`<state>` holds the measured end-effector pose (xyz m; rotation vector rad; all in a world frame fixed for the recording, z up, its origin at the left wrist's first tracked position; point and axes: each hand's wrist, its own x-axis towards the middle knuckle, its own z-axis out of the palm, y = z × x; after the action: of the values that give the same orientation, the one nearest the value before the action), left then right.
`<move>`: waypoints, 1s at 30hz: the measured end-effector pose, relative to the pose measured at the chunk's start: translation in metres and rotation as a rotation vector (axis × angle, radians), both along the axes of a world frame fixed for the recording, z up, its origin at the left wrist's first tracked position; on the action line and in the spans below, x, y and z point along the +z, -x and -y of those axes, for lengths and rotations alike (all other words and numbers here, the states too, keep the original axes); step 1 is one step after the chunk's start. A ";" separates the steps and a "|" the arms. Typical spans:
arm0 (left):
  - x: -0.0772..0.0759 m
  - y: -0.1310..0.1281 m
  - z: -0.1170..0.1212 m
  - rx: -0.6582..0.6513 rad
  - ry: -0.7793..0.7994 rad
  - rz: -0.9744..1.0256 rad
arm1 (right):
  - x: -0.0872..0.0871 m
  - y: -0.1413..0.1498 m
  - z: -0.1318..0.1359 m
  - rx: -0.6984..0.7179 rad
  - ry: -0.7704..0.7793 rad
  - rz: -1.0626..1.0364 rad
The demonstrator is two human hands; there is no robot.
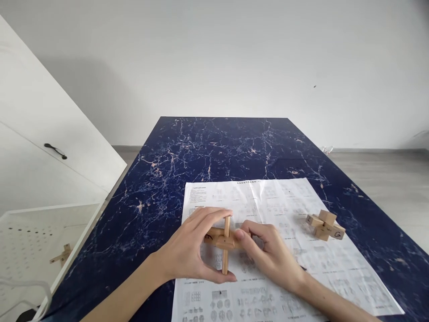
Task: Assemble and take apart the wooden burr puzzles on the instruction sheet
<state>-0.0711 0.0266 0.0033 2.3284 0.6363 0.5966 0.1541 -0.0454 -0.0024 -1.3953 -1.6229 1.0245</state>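
A wooden burr puzzle (225,242) with crossed pieces is held just above a printed sheet. My left hand (197,243) spans its upright round rod (225,261), with fingers at the top end and the thumb at the bottom end. On the puzzle's left arm a handwritten mark like a 3 shows. My right hand (268,250) pinches the right end of the puzzle between thumb and curled fingers, hiding that end. The printed instruction sheet (254,295), with rows of small diagrams, lies beneath both hands.
Another wooden burr puzzle (325,226), with handwritten letters, sits at the sheet's right side. The dark blue marbled table (208,147) extends toward the white wall. At the left, a white cabinet (67,120) stands near a white perforated basket (20,250), where a wooden cross-shaped piece (63,255) is seen.
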 end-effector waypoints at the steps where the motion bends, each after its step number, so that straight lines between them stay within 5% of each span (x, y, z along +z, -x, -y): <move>1: 0.000 0.000 0.000 0.005 -0.011 0.007 | 0.000 0.000 0.001 0.023 0.019 -0.012; 15: -0.002 -0.004 -0.003 -0.058 -0.146 0.021 | -0.002 -0.008 0.001 0.221 -0.064 0.038; 30: -0.001 -0.006 -0.003 -0.062 -0.194 0.067 | -0.010 -0.003 0.008 0.191 -0.042 -0.004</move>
<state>-0.0653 0.0298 0.0024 2.4858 0.4918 0.7327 0.1567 -0.0533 -0.0128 -1.2279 -1.7913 1.0944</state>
